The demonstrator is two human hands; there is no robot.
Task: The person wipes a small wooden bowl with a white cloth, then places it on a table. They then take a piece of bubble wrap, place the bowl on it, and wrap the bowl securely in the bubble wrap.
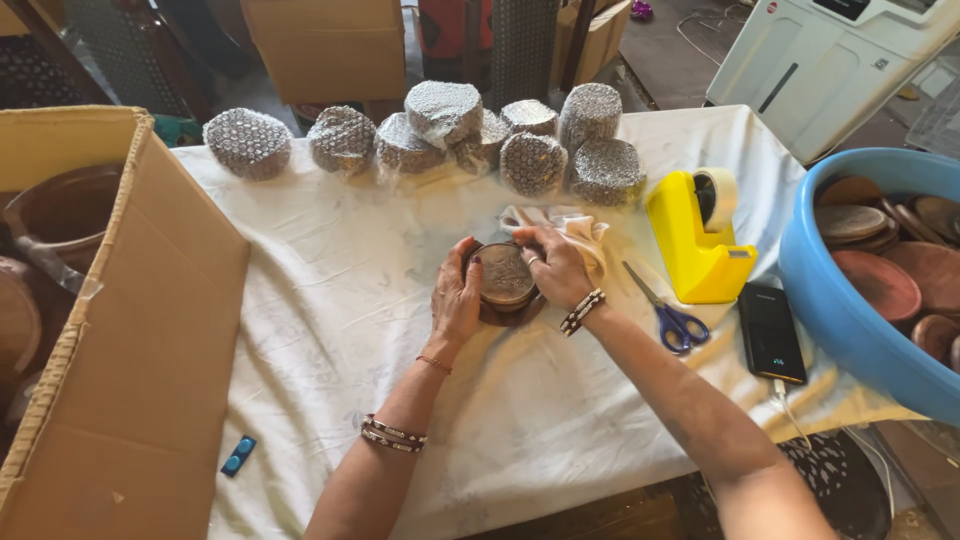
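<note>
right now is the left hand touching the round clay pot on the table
Touching. The head view shows the left hand cupped against the side of the round clay pot, with no gap, while the right hand holds the other side.

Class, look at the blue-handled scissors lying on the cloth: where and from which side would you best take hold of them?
Take the scissors by the blue handle loops, coming from the near table edge. They lie flat, the loops point toward the person and the closed blades point away toward the yellow tape dispenser.

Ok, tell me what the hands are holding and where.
Both hands, left and right, grip a round brown clay pot by its opposite sides, on the table.
</note>
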